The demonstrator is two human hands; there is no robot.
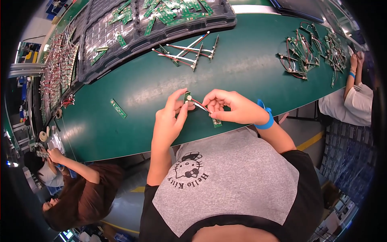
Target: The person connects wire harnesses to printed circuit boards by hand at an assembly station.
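Note:
Between thumb and fingers, my left hand pinches a small green circuit board with a white connector on its face. From that connector a short cable of red, white and dark wires runs right to my right hand, whose thumb and forefinger are closed on it. Below those fingertips another green circuit board shows in part; whether the cable joins it is hidden by the fingers. Left of my hands a single green circuit board lies flat on the green table.
Beyond my hands lie several wired boards. A black tray of loose green boards stands at the back. Wired boards are heaped at the right and far left. Co-workers sit at the left and right.

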